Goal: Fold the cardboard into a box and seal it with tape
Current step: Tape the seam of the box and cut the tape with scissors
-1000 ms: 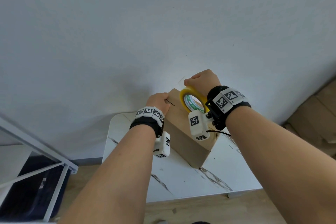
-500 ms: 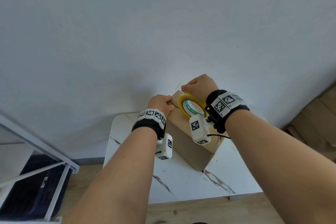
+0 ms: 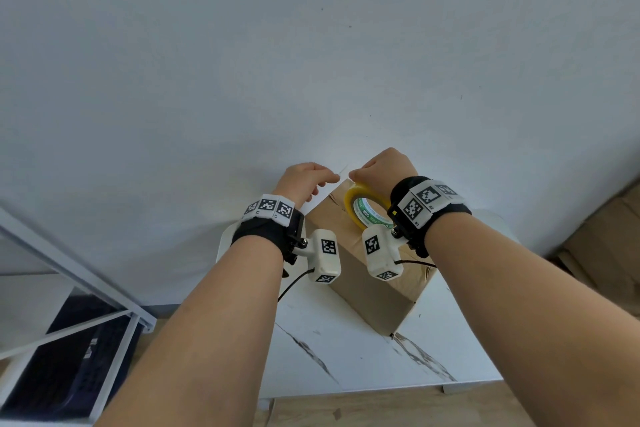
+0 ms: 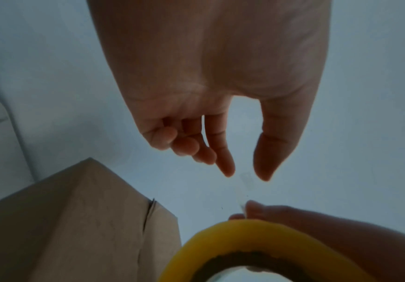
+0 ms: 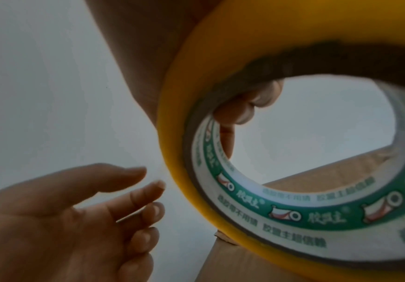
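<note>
A brown cardboard box (image 3: 374, 288) stands folded on the white marble table (image 3: 346, 357), its top seam visible in the left wrist view (image 4: 148, 213). My right hand (image 3: 360, 175) grips a yellow tape roll (image 3: 360, 204) over the box's far top edge, with fingers (image 5: 245, 106) hooked through the green-printed core (image 5: 293, 209). My left hand (image 4: 246, 175) hovers just left of the roll, off the box. Its index finger and thumb are a little apart and hold nothing. A thin clear tape end (image 3: 343, 170) sticks up between the two hands.
A white wall rises right behind the table. A white metal rack (image 3: 69, 270) with a dark item under it stands at the left. Flat cardboard (image 3: 606, 246) is stacked on the floor at the right. Bare tabletop lies in front of the box.
My left hand has lifted off the box's far left corner and moved up toward the roll with its fingers spread. The right hand still holds the roll in much the same place.
</note>
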`<state>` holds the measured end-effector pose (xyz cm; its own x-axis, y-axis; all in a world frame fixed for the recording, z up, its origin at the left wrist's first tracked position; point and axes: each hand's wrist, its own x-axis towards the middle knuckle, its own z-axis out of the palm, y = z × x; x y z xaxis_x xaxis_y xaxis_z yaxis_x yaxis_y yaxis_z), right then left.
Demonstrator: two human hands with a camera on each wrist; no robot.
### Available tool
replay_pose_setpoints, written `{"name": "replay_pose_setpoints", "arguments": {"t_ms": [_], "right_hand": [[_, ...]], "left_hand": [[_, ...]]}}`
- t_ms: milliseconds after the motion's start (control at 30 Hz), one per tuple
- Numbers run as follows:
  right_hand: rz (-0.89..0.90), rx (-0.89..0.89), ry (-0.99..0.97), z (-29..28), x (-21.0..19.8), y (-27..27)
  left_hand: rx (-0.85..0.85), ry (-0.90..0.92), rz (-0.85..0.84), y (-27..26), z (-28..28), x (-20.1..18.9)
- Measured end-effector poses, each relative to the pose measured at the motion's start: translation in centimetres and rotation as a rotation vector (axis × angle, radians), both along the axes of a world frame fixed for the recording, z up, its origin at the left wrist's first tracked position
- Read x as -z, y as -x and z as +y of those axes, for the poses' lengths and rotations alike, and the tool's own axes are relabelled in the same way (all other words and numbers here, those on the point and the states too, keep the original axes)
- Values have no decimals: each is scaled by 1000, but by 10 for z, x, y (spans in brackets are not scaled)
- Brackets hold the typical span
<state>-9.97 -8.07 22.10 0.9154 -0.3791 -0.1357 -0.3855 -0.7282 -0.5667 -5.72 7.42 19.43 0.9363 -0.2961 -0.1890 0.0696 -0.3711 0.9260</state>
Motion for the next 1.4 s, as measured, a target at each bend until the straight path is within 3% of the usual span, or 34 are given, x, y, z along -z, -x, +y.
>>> {"name": "replay_pose_setpoints", "arguments": {"t_ms": [567, 1100, 1300, 1400], "right_hand": [[30, 13, 36, -8, -6, 7], [2, 26, -214, -9, 4, 14], [145, -27, -278, -10, 3, 25], [177, 33, -360, -13, 5, 24]], "left_hand": [[-45, -177, -91, -1, -16, 18], [-86, -266, -100, -10, -30, 38], [-98, -253, -100, -11, -29, 41], [-112, -230, -65, -13, -28, 41]]}}
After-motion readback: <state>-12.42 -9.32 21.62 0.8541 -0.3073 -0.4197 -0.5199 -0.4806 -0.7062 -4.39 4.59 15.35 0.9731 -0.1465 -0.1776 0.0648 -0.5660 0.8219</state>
